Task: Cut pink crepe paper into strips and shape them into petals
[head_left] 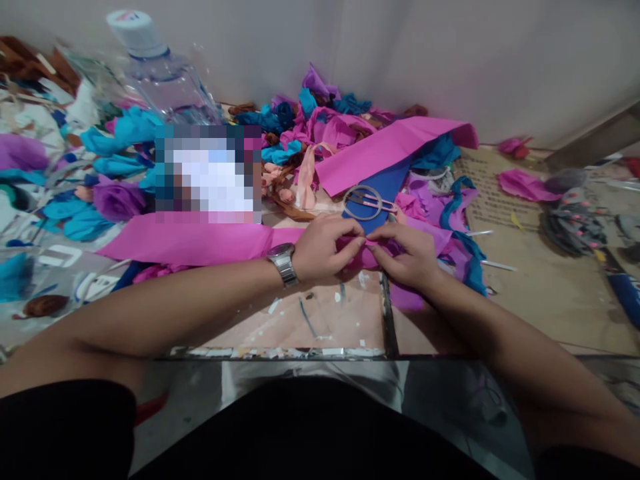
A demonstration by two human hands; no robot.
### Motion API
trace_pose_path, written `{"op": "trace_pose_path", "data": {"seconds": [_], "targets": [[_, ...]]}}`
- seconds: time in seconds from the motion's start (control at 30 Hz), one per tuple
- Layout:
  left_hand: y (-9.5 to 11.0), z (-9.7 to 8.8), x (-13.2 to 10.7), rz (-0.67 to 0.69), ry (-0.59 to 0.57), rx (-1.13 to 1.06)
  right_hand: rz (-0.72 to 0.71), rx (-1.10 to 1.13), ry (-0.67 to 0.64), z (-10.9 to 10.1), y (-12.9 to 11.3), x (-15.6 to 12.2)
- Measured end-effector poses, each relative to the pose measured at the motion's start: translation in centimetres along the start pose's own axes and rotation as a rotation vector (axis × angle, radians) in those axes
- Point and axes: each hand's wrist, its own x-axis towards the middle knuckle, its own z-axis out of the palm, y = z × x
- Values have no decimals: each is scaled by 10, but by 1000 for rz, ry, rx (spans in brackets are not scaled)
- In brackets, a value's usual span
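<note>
A long magenta strip of crepe-like paper [200,241] runs across the table from the left into my hands. My left hand [327,245], with a metal watch on its wrist, pinches the strip between thumb and forefinger. Close beside it on the right, my right hand [407,253] pinches the same strip near its end. The fingertips nearly meet, and the part of the strip between them is mostly hidden. Just beyond the hands, a thin grey ring [345,205] and a slim pinkish metal tool lie over a blue sheet [395,183].
Another wide magenta strip [370,157] lies behind. Heaps of blue, purple and pink paper scraps and rolled flowers [120,198] fill the back and left. A clear bottle with white cap [135,33] stands back left. Brown cardboard [525,280] lies right. A blurred-out patch hides one area.
</note>
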Motion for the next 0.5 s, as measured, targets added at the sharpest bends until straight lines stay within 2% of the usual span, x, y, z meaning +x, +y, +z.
{"op": "trace_pose_path", "data": {"seconds": [0.5], "targets": [[0, 0, 0, -9, -8, 19, -45, -14, -22, -2, -2, 2]]}}
